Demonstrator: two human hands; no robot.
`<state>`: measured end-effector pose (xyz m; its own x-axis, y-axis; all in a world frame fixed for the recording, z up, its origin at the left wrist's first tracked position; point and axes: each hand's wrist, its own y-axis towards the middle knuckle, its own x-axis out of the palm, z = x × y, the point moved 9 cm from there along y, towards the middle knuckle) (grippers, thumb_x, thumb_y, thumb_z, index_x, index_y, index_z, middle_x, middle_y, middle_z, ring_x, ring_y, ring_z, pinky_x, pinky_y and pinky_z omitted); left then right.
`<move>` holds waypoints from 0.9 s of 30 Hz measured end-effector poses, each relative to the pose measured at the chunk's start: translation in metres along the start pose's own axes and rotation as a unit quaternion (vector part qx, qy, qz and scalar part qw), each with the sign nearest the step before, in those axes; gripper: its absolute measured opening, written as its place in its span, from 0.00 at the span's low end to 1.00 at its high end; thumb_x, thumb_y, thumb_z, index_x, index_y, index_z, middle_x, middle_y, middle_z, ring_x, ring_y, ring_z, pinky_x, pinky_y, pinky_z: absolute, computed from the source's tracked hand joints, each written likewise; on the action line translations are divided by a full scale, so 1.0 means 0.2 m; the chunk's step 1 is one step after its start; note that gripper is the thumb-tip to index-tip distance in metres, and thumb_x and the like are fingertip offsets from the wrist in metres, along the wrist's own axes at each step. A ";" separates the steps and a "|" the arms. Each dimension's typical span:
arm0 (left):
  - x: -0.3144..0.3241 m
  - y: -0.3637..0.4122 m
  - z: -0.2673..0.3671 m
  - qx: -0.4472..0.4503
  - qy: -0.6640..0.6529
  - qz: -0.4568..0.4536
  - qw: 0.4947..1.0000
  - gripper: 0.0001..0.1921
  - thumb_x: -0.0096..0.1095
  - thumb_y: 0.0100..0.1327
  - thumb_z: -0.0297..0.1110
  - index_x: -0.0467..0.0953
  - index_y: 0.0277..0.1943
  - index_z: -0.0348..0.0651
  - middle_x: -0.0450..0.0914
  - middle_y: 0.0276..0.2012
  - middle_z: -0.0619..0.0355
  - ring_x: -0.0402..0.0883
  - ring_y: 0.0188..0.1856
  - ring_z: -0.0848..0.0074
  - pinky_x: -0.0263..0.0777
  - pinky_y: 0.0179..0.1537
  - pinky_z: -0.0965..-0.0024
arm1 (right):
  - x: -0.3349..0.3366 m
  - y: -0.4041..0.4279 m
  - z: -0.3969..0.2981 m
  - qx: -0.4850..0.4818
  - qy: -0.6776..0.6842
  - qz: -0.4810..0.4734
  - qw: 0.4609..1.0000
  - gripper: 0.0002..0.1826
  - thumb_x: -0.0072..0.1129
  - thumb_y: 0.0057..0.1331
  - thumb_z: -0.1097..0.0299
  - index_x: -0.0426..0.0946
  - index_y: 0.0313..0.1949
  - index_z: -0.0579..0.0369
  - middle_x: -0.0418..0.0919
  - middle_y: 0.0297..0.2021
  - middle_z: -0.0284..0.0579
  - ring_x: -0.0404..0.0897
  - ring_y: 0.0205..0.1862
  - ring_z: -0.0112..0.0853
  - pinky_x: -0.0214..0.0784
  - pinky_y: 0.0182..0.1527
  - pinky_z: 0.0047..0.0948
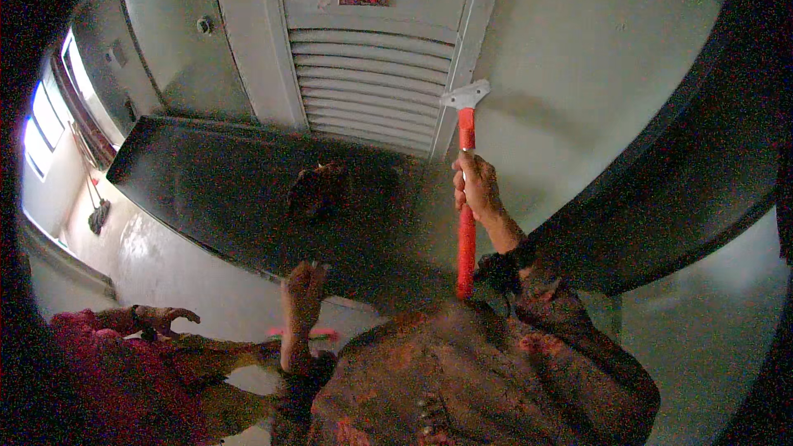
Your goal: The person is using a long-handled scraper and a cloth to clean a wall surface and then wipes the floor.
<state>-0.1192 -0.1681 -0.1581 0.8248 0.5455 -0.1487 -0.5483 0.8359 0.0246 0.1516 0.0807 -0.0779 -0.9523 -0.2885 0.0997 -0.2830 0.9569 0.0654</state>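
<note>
My right hand [478,183] is wrapped around the red handle of a scraper [466,248]. The tool stands nearly upright in the view, its light grey head [466,95] in front of the right side of a door frame. I cannot tell whether the head touches the frame. My left hand [303,291], fingers curled, is over the near edge of a dark slab-like surface [210,186]. Something small and pale shows at its fingertips, too blurred to identify. A dark crumpled item [316,189], perhaps a cloth, lies on the dark surface.
A louvred door [372,87] is ahead, with a pale wall [595,62] to its right. Another person [124,378] in pinkish-red clothing is at left, one hand [164,320] extended. A mop [98,217] rests by the windows. A red-and-green item [322,336] lies behind my left wrist.
</note>
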 end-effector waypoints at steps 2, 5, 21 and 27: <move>0.14 0.10 0.29 0.100 0.091 -0.048 0.990 0.08 0.56 0.58 0.30 0.69 0.26 0.37 0.69 0.19 0.62 0.67 0.22 0.81 0.63 0.24 0.75 | -0.07 -0.09 -0.04 -0.019 -0.028 0.030 0.999 0.19 0.42 0.64 0.53 0.65 0.30 0.59 0.62 0.13 0.34 0.60 0.07 0.22 0.55 0.08 0.23; 0.34 0.28 0.60 0.221 -0.098 -0.057 0.969 0.06 0.55 0.57 0.33 0.74 0.33 0.41 0.76 0.31 0.51 0.76 0.33 0.62 0.70 0.34 0.69 | -0.05 -0.22 -0.10 -0.030 -0.023 0.048 0.998 0.19 0.41 0.64 0.53 0.65 0.31 0.59 0.62 0.13 0.34 0.60 0.07 0.21 0.56 0.08 0.22; 1.08 0.71 1.32 0.307 0.185 0.073 0.931 0.15 0.58 0.48 0.43 0.76 0.27 0.37 0.77 0.23 0.46 0.77 0.30 0.54 0.68 0.32 0.60 | -0.60 -0.68 0.22 0.072 0.051 0.143 0.986 0.19 0.46 0.62 0.51 0.65 0.31 0.57 0.62 0.10 0.34 0.60 0.06 0.23 0.55 0.08 0.22; 1.12 0.73 1.33 0.341 0.216 0.075 0.912 0.17 0.56 0.48 0.45 0.76 0.24 0.37 0.77 0.23 0.46 0.76 0.27 0.54 0.69 0.30 0.60 | -0.67 -0.66 0.26 0.087 0.028 0.097 0.991 0.17 0.45 0.63 0.53 0.65 0.31 0.57 0.63 0.11 0.33 0.61 0.07 0.22 0.55 0.08 0.22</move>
<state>0.0226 0.0921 0.0744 0.5353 0.7050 -0.4652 -0.3152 0.6777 0.6644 0.3101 -0.0048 -0.1515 -0.9842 -0.0962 0.1486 -0.1161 0.9844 -0.1318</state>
